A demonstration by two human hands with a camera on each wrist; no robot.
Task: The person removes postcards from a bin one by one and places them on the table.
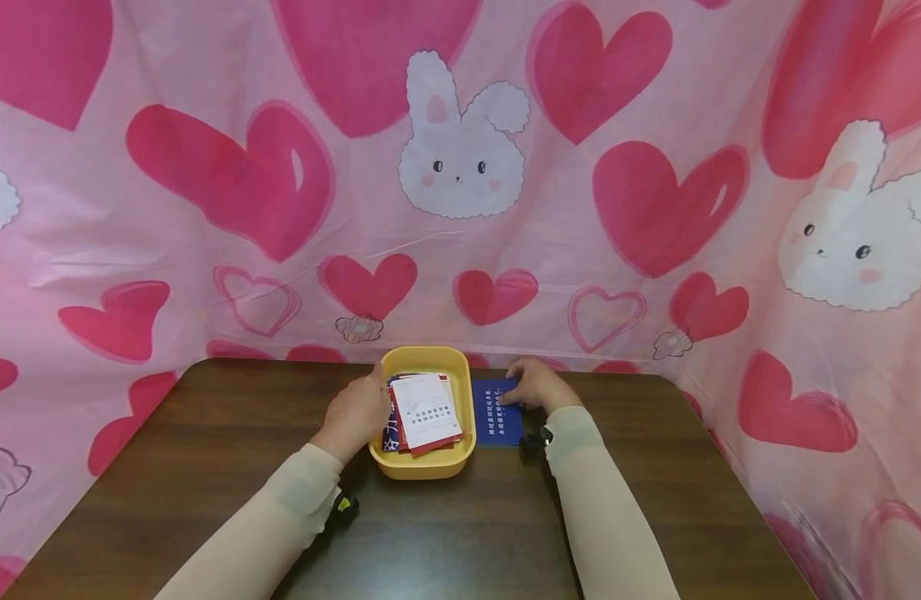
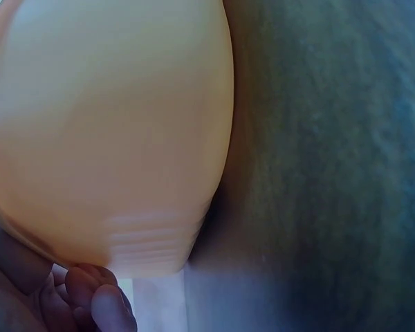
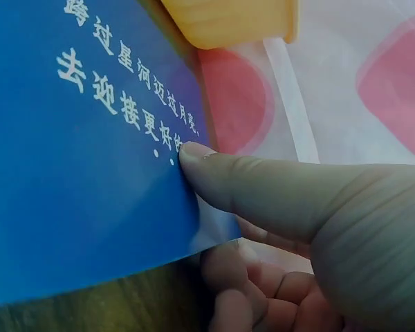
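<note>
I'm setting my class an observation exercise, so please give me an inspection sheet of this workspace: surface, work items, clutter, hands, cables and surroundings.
Surface: dark wood-grain table.
Work items: yellow tray holding a stack with a white printed sheet on top and red edges showing below; blue card with white characters, right of the tray.
Clutter: nothing seen.
Hands: left hand grips the tray's left rim; right hand pinches the blue card, thumb on its printed face.
Cables: nothing seen.
Surroundings: pink hanging with hearts and rabbit faces.
</note>
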